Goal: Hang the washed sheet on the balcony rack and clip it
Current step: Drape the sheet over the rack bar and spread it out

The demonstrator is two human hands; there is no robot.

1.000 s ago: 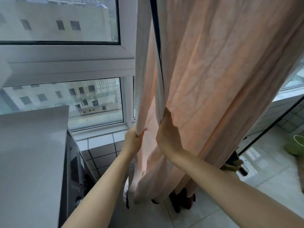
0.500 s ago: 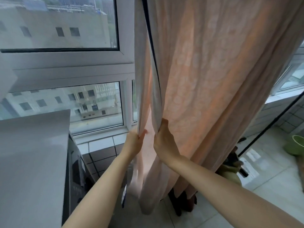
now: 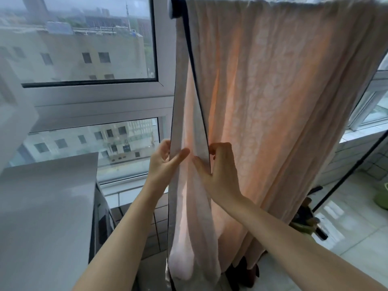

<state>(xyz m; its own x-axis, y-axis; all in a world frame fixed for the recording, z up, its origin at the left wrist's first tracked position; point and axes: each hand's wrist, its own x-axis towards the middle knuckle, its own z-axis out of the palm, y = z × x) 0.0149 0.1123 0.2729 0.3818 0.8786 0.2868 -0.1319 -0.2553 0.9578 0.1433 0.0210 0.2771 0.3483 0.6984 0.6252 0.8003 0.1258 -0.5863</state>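
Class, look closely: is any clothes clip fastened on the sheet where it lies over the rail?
No: the sheet lies draped over the rail with no clip along the visible top edge.

Left hand [image 3: 162, 162]: raised, bare forearm reaching up, thumb in front, fingers behind, pinching.
Right hand [image 3: 220, 166]: raised beside it, fingers curled, thumb pressing, in a pinching grip.
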